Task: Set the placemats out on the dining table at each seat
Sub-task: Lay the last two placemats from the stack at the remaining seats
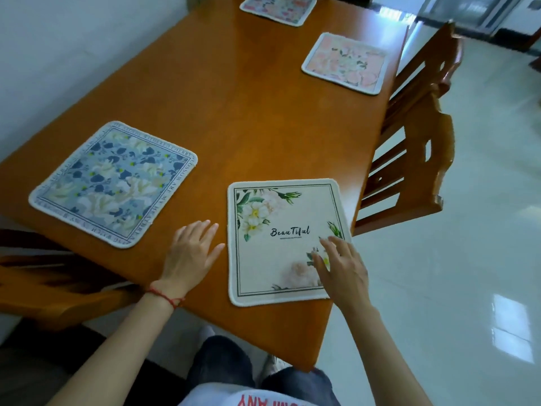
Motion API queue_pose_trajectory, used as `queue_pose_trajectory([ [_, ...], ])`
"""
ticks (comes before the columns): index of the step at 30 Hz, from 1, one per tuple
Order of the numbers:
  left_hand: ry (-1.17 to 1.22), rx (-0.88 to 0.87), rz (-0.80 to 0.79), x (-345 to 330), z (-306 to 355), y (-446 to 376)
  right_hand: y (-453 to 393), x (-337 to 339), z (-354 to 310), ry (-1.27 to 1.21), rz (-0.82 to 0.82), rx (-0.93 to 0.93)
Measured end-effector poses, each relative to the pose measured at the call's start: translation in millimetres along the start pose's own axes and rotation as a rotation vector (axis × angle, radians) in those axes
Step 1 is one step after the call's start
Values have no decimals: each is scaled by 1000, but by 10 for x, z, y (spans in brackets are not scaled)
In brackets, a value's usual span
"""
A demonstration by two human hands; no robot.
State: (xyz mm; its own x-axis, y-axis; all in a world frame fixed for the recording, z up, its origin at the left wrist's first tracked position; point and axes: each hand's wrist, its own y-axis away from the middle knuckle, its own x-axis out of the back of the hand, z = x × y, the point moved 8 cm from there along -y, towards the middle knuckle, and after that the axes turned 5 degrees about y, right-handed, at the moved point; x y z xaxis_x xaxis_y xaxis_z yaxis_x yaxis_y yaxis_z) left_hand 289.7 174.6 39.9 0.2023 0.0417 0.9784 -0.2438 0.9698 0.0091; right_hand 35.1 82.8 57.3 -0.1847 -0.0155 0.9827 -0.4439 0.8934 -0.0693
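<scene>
Right grip [341, 268] (fingers blurred) touches cream placemat [281, 241]

Head view looks down (close) at table [234, 118].

Four floral placemats [285, 241] flat on the dining table [234, 112]

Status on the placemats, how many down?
Four lie flat on the orange wooden table: blue floral mat, two pink floral mats, cream "Beautiful" mat. Right hand rests on the cream one; left hand on bare wood. No mats left in hand.
</scene>
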Motion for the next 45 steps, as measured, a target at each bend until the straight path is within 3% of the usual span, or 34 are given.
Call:
queue_pose_trajectory([
  [8,100,152,-55,-230,63,148,-81,-49,350,-16,-8,0],
  [20,451,346,-71,-490,102,-82,-306,-316,610,-86,-70,-139],
  [27,565,556,-18,-659,168,-115,-468,-515,870,-89,-201,-169],
  [37,924,966,227,-685,77,-121,-684,-667,1196,-487,-292,-473],
  [45,1029,1081,204,-731,-28,-133,-728,-682,1194,-612,-289,-554],
])
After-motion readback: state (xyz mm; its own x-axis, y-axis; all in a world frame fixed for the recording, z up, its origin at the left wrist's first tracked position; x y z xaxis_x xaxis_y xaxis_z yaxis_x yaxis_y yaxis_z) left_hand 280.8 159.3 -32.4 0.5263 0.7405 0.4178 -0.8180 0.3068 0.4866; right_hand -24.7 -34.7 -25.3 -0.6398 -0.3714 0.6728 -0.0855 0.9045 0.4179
